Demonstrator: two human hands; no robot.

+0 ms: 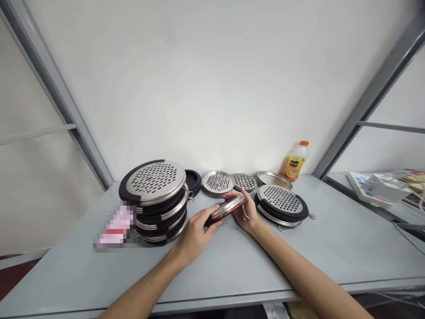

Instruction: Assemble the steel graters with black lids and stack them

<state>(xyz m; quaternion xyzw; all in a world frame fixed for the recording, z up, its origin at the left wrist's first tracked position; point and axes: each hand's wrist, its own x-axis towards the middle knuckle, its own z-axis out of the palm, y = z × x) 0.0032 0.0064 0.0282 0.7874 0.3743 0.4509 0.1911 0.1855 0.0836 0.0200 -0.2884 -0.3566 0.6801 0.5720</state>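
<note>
Between my two hands is a round grater (228, 207), tilted nearly edge-on above the table, with a shiny metal rim and a dark part at its left. My left hand (199, 228) is closed around the dark end, thumb and fingers on opposite sides. My right hand (245, 210) cups the metal end, and a small wire ring dangles beside that palm. The grater's flat faces are mostly turned out of sight. Left of my hands rises a tall stack of round graters (156, 181) with black edges. A shorter stack of graters (282, 201) lies right of my right hand.
Along the wall lie a black round piece (192, 181), slotted metal discs (217, 182), a coarse-holed disc (244, 181) and a plain metal ring or lid (274, 179). A juice bottle (295, 161) stands behind. Grey frame posts (375, 88) flank the table (239, 270); a blurred pink item lies left.
</note>
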